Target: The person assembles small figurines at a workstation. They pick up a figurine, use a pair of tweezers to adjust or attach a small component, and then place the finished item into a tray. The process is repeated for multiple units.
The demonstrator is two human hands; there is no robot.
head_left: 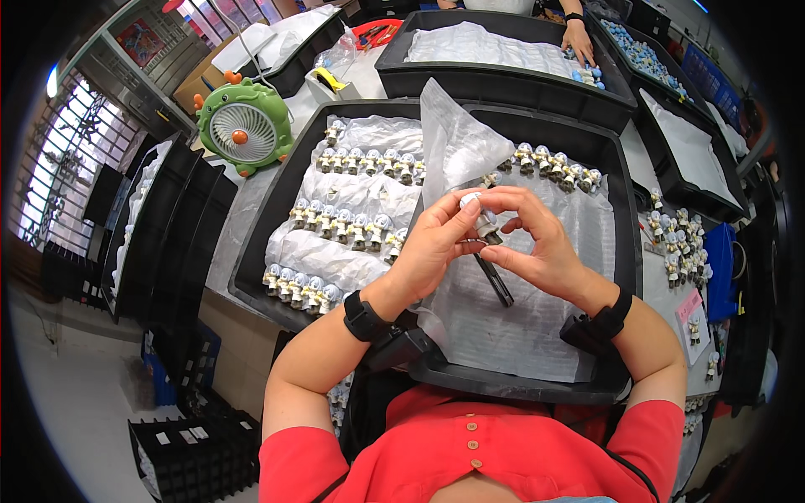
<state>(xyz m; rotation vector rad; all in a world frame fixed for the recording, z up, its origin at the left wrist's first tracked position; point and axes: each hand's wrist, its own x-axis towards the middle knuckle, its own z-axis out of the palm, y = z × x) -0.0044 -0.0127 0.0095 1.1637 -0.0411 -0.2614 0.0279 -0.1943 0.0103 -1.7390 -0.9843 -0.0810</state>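
Observation:
A small figurine [485, 226] with a pale head and dark base is held up above the tray, between my two hands. My left hand [429, 245] pinches it near the head with thumb and forefinger. My right hand [541, 241] curls round its other side, fingertips touching the head and thumb by the base. A slim dark tool [495, 282] like tweezers juts out below the hands; its upper end is hidden. Beneath is a black tray [277, 243] lined with white foam sheet [520, 327]. Rows of similar figurines [342, 222] lie on its left, and another row [558, 166] at its far right.
A loose foam sheet [457, 138] stands folded up mid-tray. Left of it is a green fan [243, 130]. Another black tray [511, 71] lies beyond, with a co-worker's hand [579, 40] in it. More figurines [681, 243] and a blue bin [719, 268] are at the right.

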